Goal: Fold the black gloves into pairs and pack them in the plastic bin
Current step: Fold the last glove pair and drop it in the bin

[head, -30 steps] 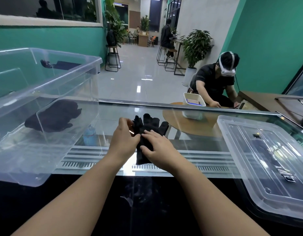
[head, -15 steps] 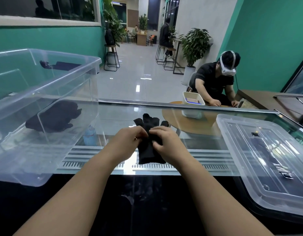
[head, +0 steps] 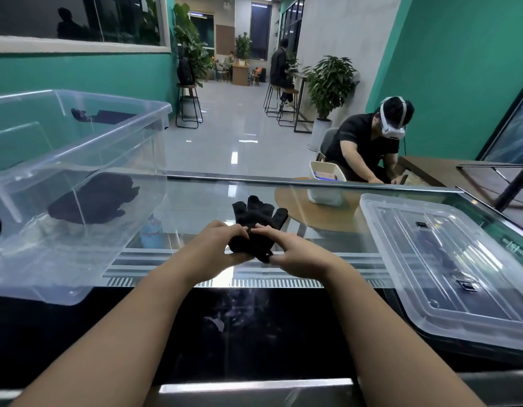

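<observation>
Nearest: left hand [head: 216, 245] and right hand [head: 295, 254], fingers curled, both pinching black gloves [head: 255, 227] over glass counter [head: 201, 201], cuff end bunched, glove fingers pointing away. Left: clear plastic bin [head: 78, 160] holding folded black pair [head: 95, 198]. Right: bin lid [head: 448, 259], flat. Beyond: seated person [head: 368, 148] wearing headset.

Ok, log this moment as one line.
step: folding | left hand: grips black gloves | right hand: grips gloves | plastic bin: holds folded pair
</observation>
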